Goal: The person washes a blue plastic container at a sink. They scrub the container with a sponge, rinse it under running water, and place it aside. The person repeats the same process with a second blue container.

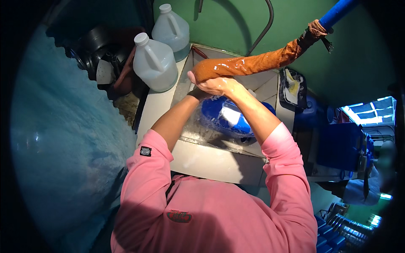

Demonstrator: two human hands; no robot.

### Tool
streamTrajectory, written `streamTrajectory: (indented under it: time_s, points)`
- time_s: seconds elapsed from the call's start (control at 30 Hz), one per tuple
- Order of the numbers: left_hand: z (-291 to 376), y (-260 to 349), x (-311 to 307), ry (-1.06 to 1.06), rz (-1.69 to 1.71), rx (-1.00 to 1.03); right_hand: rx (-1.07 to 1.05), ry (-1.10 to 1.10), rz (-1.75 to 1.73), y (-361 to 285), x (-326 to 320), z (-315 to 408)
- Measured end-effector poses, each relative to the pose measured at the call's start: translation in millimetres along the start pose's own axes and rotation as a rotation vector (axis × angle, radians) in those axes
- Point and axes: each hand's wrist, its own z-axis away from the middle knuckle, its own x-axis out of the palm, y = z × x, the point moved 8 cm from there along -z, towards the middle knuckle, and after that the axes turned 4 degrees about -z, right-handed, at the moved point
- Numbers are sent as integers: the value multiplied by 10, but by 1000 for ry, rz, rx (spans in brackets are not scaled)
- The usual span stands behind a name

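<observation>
My right hand (215,85) is directly under the wet lower end of an orange cloth sleeve (240,65), against the fabric. The sleeve is tied around a blue pipe (337,14). My left hand (201,93) is in shadow, close against my right hand and largely hidden by it. The fingers of both hands are too covered to show what they grip. Below my wrists, a glossy blue plastic object (218,110) lies wet in a tiled basin (193,132), partly behind my right forearm.
Two translucent plastic jugs with white caps, a nearer one (156,68) and a farther one (182,34), stand on the left ledge. A black tray (288,98) with a yellow sponge (292,83) sits on the right rim. Blue bins (338,147) and another person (360,189) are farther right.
</observation>
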Motion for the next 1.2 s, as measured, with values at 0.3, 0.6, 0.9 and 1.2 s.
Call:
streamTrajectory:
  time_s: [0.3, 0.6, 0.9, 1.2]
  points:
    - [-226, 61, 36, -263, 215, 52, 59, -100, 110, -274, -113, -20]
    - [210, -170, 428, -389, -122, 238, 77, -121, 124, -92, 15, 27]
    - [228, -106, 133, -351, 80, 38, 104, -144, 150, -139, -144, -8]
    - [216, -464, 130, -116, 506, -193, 137, -221, 172, -543, -337, 110]
